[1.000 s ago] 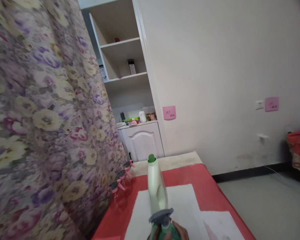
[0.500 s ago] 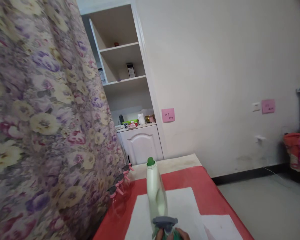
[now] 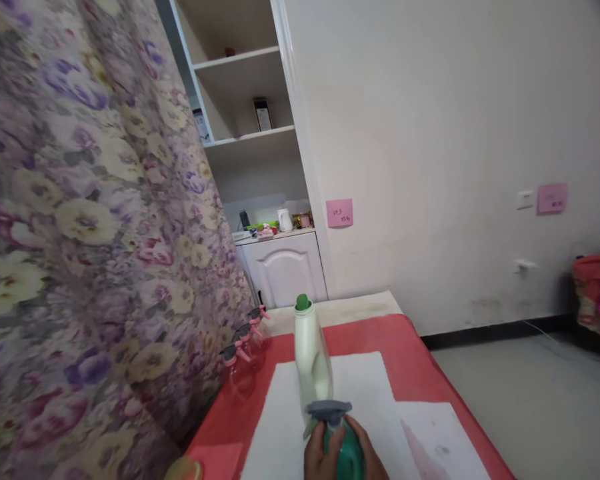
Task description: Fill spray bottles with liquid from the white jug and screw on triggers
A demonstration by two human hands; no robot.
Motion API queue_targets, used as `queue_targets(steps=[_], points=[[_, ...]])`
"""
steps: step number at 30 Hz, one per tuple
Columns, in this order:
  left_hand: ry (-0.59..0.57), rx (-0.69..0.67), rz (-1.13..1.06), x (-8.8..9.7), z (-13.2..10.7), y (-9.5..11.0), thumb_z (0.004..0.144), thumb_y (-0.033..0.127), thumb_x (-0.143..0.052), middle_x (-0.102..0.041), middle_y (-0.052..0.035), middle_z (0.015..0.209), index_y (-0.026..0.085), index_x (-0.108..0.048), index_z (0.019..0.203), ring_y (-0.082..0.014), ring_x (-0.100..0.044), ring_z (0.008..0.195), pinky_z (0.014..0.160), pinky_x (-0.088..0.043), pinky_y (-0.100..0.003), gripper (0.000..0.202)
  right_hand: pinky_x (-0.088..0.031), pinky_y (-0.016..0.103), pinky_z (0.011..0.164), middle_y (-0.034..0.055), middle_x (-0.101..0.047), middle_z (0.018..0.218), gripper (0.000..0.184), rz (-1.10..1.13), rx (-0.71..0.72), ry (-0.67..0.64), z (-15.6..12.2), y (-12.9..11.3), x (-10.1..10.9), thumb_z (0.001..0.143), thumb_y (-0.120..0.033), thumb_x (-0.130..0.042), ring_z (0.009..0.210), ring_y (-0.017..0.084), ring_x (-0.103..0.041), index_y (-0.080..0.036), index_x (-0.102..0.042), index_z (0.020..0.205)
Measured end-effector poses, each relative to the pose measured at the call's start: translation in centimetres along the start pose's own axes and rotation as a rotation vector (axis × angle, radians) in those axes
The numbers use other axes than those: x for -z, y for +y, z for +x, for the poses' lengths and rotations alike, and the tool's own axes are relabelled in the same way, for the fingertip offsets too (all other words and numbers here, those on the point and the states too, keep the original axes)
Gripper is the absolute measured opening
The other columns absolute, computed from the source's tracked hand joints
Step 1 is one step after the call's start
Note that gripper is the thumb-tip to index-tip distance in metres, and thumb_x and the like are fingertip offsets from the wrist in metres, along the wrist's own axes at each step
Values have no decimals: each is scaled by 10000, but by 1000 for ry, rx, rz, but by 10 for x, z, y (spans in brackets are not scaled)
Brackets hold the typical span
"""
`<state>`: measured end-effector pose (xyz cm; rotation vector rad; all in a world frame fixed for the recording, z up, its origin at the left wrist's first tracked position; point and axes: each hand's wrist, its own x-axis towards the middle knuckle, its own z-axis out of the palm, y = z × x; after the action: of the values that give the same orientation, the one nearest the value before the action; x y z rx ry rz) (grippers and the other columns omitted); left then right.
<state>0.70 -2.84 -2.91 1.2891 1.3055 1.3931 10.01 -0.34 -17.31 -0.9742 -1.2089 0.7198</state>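
At the bottom centre, a green spray bottle [image 3: 349, 459] with a grey trigger head [image 3: 330, 408] stands between my hands. My left hand [image 3: 321, 455] wraps its near left side, fingers up by the neck. On the other side, my right hand [image 3: 371, 455] curls round the bottle's shoulder. Both hands are closed on it; the lower part of the bottle is out of the picture. Just beyond stands a pale green jug [image 3: 307, 347] with a moulded handle and a green piece [image 3: 303, 302] in its mouth.
Clear spray bottles [image 3: 239, 373] with pink triggers line the table's left side. White paper sheets [image 3: 365, 373] lie on the red cloth [image 3: 375, 330]. A floral curtain [image 3: 105, 267] hangs close on the left. A round yellowish thing [image 3: 185, 469] shows at the bottom left.
My view has tipped downward, so the table and jug sit higher in the picture. More of my hands and the green bottle shows, and the yellowish thing has come into view.
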Motion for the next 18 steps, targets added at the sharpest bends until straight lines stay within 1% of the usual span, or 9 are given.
queue_targets(steps=[2,3,5,8,11,13,16,18], points=[[-37,0,-19,0,3,-1,636,528,-741,-758,-73,871,175,-732,847,-271,-681,896,812,-542,-319,411,-460,432,1048,159,-583,1334,877,27,71,-45,0,6,2,649,-668,-701,1244,348,-552,-180,-473,1341],[-53,5,-27,0,5,-3,626,536,-745,-755,-69,854,172,-728,833,-267,-681,882,799,-543,-316,420,-458,440,1046,159,-580,1325,904,11,104,-40,-1,7,2,621,-657,-723,1241,357,-547,-179,-462,1344],[-82,19,-29,-1,8,-7,607,542,-755,-746,-60,811,168,-719,801,-261,-679,850,773,-543,-313,423,-466,450,1030,147,-586,1286,856,-83,137,18,-3,6,1,621,-562,-754,1221,362,-549,-189,-459,1332],[-88,24,-22,-4,11,-16,609,537,-755,-731,-50,766,164,-704,786,-250,-672,798,739,-539,-313,416,-494,462,986,130,-590,1232,774,-238,137,144,-5,0,-4,623,-358,-770,1169,366,-568,-212,-457,1316],[-67,-1,-15,-7,9,-22,657,539,-722,-726,-54,779,163,-691,812,-248,-670,790,745,-535,-328,408,-499,470,977,124,-590,1203,721,-292,144,194,-7,-7,-5,637,-245,-738,1136,355,-582,-215,-459,1301],[-89,-4,-12,-7,7,-23,694,534,-697,-734,-64,832,166,-684,847,-258,-674,838,785,-531,-342,399,-499,459,985,125,-582,1214,694,-286,152,163,-8,-10,-3,665,-229,-717,1143,337,-583,-206,-449,1304],[-118,8,-24,-6,4,-22,714,512,-685,-735,-84,967,168,-675,951,-273,-662,968,881,-510,-360,418,-494,425,1011,125,-561,1273,696,-280,124,58,-8,-12,5,713,-240,-706,1195,309,-567,-202,-409,1341],[-109,11,-21,-7,3,-22,714,497,-684,-729,-88,975,165,-670,959,-277,-658,976,885,-508,-365,413,-486,411,1029,121,-550,1300,711,-276,89,8,-9,-14,10,725,-249,-711,1222,299,-554,-203,-390,1357]])
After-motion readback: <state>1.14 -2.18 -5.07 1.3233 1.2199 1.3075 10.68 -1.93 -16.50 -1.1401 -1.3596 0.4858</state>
